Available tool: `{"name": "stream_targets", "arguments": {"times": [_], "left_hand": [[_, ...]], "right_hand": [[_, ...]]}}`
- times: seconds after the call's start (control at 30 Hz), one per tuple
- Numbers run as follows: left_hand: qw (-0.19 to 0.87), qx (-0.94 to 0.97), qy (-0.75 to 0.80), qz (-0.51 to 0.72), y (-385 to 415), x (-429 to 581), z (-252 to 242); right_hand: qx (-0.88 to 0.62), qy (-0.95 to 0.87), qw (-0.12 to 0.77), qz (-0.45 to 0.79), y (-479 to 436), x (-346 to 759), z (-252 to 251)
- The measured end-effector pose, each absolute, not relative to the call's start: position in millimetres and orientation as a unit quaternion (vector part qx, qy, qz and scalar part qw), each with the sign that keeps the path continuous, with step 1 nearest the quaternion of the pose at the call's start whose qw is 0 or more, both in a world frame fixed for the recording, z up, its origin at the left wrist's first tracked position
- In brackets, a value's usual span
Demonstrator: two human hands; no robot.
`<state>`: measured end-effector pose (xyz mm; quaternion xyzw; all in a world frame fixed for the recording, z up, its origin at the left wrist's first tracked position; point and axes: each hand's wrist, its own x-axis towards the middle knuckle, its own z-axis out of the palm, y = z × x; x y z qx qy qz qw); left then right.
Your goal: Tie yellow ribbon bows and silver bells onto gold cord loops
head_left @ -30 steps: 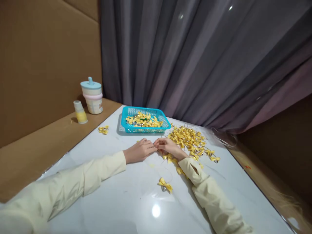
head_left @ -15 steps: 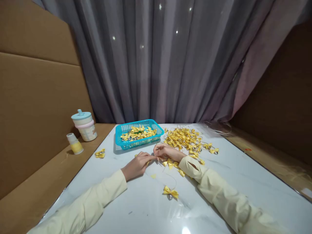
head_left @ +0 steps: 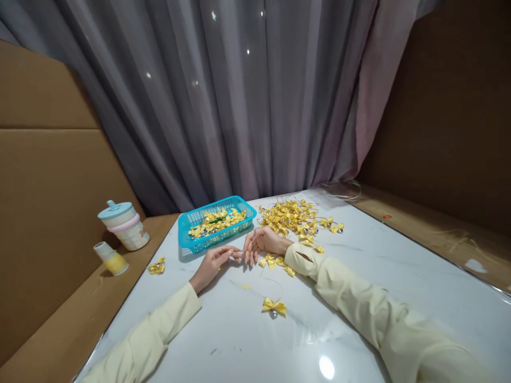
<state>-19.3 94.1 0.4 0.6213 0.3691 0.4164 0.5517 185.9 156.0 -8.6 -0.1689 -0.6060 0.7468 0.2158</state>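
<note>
Lying at five o'clock from the left hand (head_left: 215,263) and the right hand (head_left: 263,243), a single yellow bow (head_left: 274,305) is shown glossy and spread, hung with a silver bell (head_left: 273,314), on a white tabletop (head_left: 191,346). The right fingers are held loose and slightly parted beside the narrowly gathered left ones; whether anything is gripped cannot be told. Half a second earlier, the right fingers were pinched together; the bow's place on the table is unchanged. At eleven o'clock, more bows and a green strand are contained in a blue basket (head_left: 252,213). A heap of corded bows (head_left: 289,215) is piled at two, a yellow bundle (head_left: 157,266) laid at nine. Beyond it, a lidded tumbler (head_left: 124,226), its contents hidden, is stood; a gray curtain (head_left: 239,117) is hung at twelve.
</note>
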Motion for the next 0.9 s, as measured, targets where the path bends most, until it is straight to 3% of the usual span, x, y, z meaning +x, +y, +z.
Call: {"name": "stream_targets", "arguments": {"times": [0.27,0.53,0.77,0.9], "left_hand": [[0.588,0.547,0.364,0.472,98.1,-15.7,0.8],[0.731,0.345,0.289,0.513,96.2,-8.9,0.8],[0.793,0.270,0.224,0.497,84.2,-8.3,-1.5],[0.798,0.290,0.229,0.476,84.7,-11.6,-6.2]], "right_hand": [[-0.159,-0.608,0.245,0.738,143.6,187.0,2.7],[-0.214,-0.631,0.283,0.690,131.0,174.3,38.9],[-0.315,-0.598,0.218,0.704,119.6,172.1,43.0],[-0.334,-0.563,0.243,0.716,111.3,176.1,41.3]]}}
